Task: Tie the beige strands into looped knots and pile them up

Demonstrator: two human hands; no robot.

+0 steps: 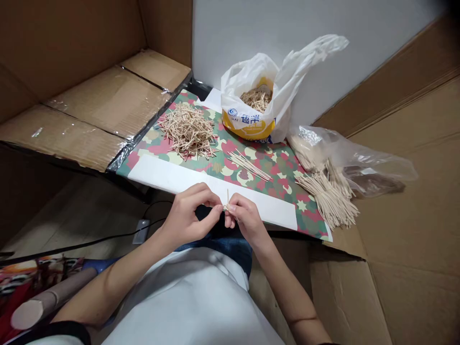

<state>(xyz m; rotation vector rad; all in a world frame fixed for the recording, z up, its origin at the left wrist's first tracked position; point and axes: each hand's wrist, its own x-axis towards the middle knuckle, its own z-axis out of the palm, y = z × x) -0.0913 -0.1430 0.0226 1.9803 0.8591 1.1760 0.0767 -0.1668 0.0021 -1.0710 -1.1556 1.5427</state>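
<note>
My left hand (196, 213) and my right hand (244, 215) meet in front of the table's near edge, both closed in pinches. Between their fingertips is a small pale stick piece (227, 196), its thin end pointing up from my right fingertips. Beyond my hands, several long thin sticks (249, 165) lie side by side on the camouflage-patterned cloth (283, 182). A heap of short pale pieces (189, 132) sits at the back left of the cloth. Bundles of long sticks (328, 196) rest at its right edge.
Behind the loose sticks stands an open white and yellow plastic bag (251, 122) with pieces inside. A clear plastic bag (359, 158) lies at the right. Cardboard (93, 100) covers a surface at the left, and a white strip (212, 189) runs along the table's front.
</note>
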